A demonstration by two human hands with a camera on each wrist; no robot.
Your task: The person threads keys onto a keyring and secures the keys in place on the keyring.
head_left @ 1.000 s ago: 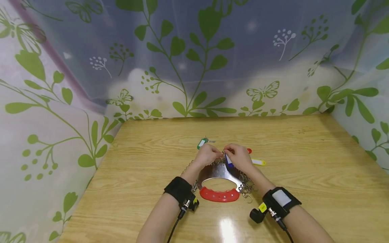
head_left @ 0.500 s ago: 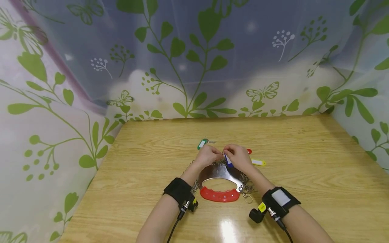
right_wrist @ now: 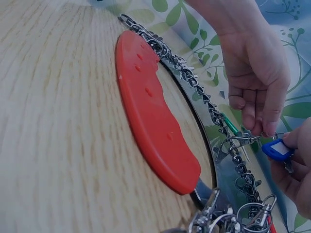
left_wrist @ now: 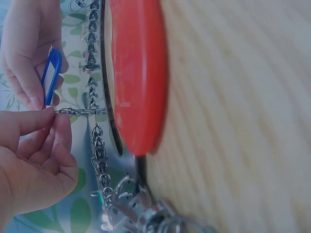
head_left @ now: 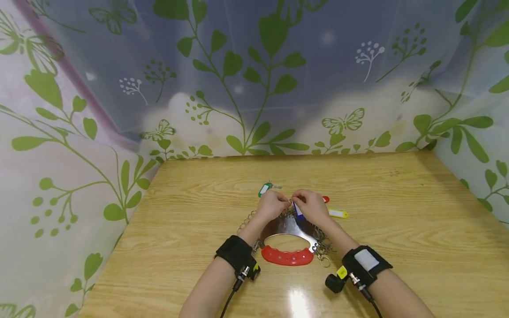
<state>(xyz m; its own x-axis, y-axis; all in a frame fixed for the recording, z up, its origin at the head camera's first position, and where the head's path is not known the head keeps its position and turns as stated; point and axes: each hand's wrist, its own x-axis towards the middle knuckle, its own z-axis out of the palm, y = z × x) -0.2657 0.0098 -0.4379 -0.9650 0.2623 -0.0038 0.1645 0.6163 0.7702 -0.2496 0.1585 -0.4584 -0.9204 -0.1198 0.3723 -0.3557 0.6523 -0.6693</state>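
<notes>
My left hand [head_left: 273, 204] and right hand [head_left: 313, 206] meet fingertip to fingertip above a curved metal plate [head_left: 282, 225] with a red handle [head_left: 287, 256]. Between the right thumb and fingers is a blue key tag [right_wrist: 278, 150] with a white label; a key [right_wrist: 288, 166] hangs below it. The left thumb and fingertips pinch the end of a small metal clip [left_wrist: 73, 112], which stretches to the chain [left_wrist: 91, 43] along the plate. A thin ring shows between the two hands in the right wrist view. The exact join at the fingertips is hidden.
A green key tag [head_left: 264, 190] with a key lies beyond my left hand. Right of my right hand lie a red tag [head_left: 326, 199] and a yellow tag [head_left: 338, 213]. Chain and loose rings [head_left: 324, 261] gather at the handle's right end. Patterned cloth [head_left: 238, 88] walls the wooden table.
Both hands keep nearly the same place and grip over the plate. The head view has shifted very slightly; the tags and red handle stay put.
</notes>
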